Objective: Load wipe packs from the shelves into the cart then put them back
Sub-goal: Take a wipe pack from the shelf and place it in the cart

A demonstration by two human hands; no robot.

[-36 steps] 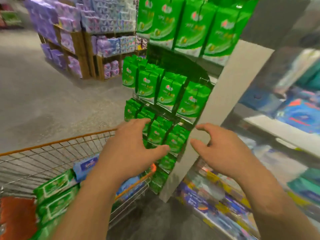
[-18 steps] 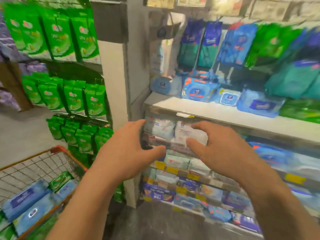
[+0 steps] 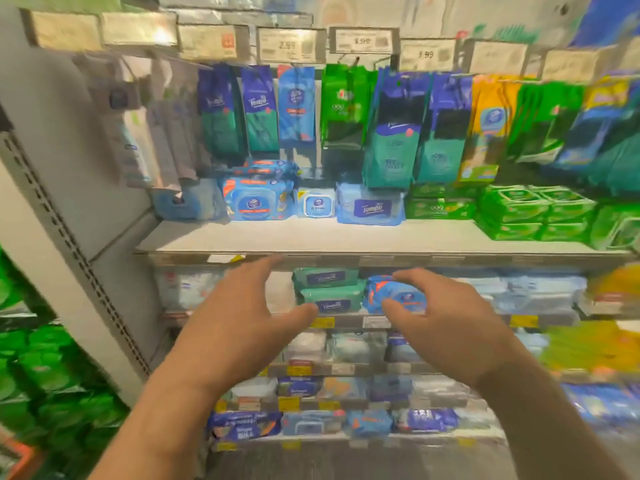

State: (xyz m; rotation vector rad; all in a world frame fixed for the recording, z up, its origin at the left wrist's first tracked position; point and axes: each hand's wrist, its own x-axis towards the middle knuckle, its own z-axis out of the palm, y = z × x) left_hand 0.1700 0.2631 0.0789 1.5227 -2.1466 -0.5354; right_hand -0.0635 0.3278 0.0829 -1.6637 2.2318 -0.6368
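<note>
Hovering mid-frame, the left hand (image 3: 239, 320) and right hand (image 3: 446, 323) were spread, fingers loosely bent, holding nothing. Between them at centre lay teal wipe packs (image 3: 329, 294) and a blue pack (image 3: 388, 296) (rather blurred) under the grey shelf (image 3: 311, 237).

Two bare hands are held out in front of stocked shelves (image 3: 346, 237), each with fingers spread and holding nothing. The left hand (image 3: 242, 323) is raised before two stacked teal wipe packs (image 3: 329, 289); the right hand (image 3: 446, 323) partly covers a blue wipe pack (image 3: 388, 292). Hanging packs (image 3: 391, 133) and price tags (image 3: 360, 39) are seen above, blurred
</note>
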